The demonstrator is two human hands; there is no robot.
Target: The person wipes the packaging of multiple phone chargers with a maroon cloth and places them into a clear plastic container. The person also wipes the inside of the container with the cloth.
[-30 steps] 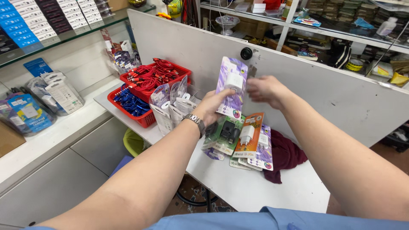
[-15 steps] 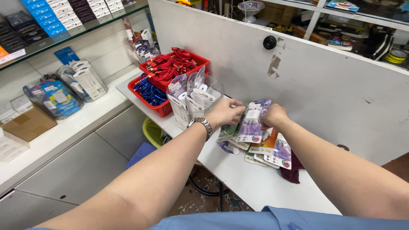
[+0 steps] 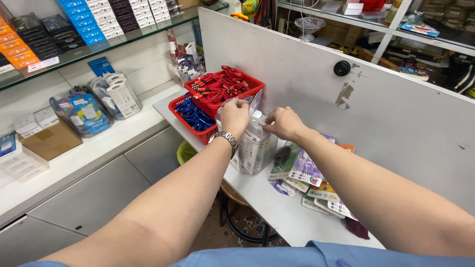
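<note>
A bunch of clear plastic packets (image 3: 257, 148) with white parts inside stands upright on the white table (image 3: 277, 212). My left hand (image 3: 235, 116), a metal watch (image 3: 225, 137) on its wrist, grips the top of the packets from the left. My right hand (image 3: 283, 123) pinches the top of one packet from the right. A loose pile of purple, green and orange carded packages (image 3: 309, 173) lies flat just right of the packets, under my right forearm.
Two red baskets sit behind the packets, one with red cables (image 3: 225, 85), one with blue cables (image 3: 190, 112). A grey partition panel (image 3: 396, 113) bounds the table's far side. A white counter (image 3: 84, 153) with boxes and bags runs at left; a stool (image 3: 237, 207) stands below.
A second ago both hands held up a purple package; it went down onto the flat pile. Both hands have since moved left onto the upright clear packets.
</note>
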